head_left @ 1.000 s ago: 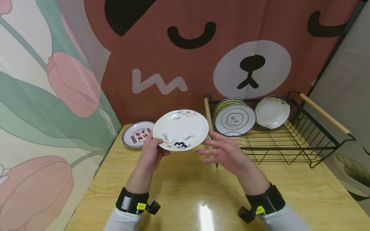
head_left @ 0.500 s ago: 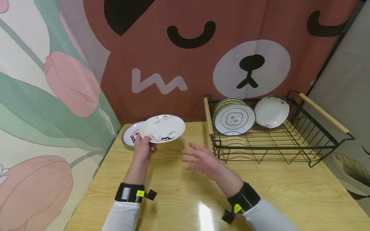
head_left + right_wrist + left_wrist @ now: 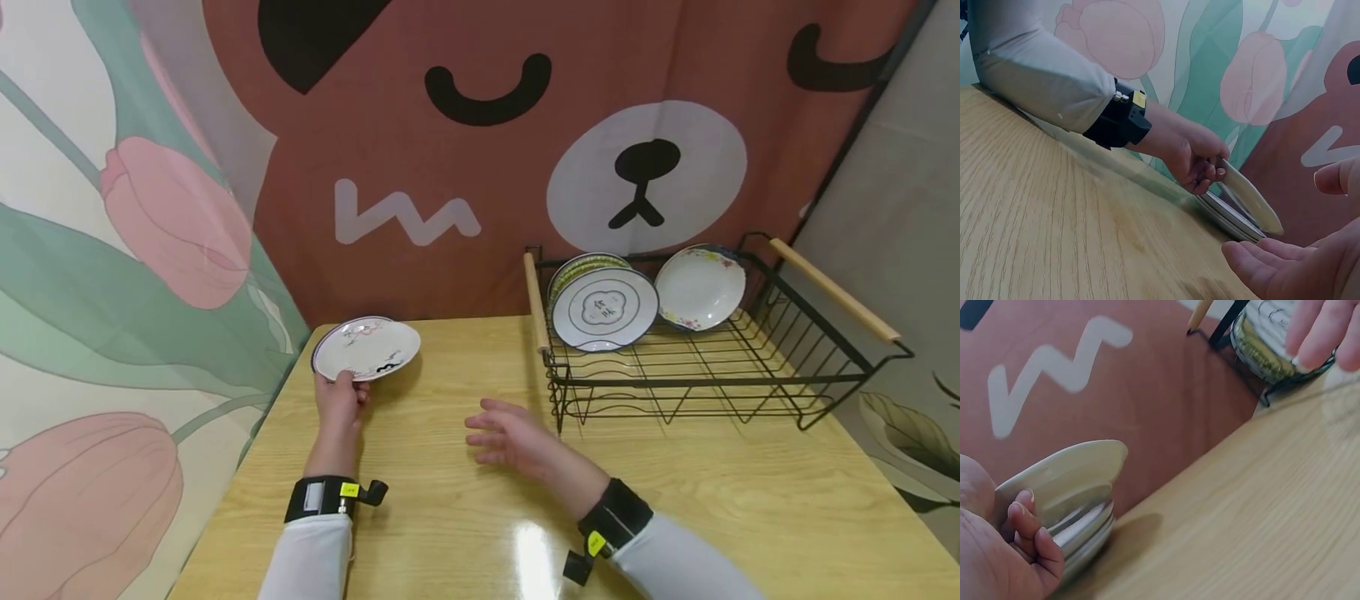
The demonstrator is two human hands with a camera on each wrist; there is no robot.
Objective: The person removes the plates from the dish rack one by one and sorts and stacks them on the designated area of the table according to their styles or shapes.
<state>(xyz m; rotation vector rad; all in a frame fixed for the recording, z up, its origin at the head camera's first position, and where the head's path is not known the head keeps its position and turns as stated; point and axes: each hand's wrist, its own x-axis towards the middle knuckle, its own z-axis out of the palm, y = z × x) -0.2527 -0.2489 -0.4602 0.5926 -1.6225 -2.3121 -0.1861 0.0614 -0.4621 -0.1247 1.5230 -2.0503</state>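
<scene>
- Bear-print cloth hangs behind the rack; wooden table beneath it.
- Left of the rack, left hand pinches white plate.
- Right hand, nearer the rack: fingers apart.
- Lower plates mostly hidden.

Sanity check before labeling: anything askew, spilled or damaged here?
Nothing looks spilled or damaged. The one askew item is the held plate, tilted rather than flat over the stacked plates; the left hand grips its rim, so probably no fault. Dishes in the wire rack lean normally.
</scene>
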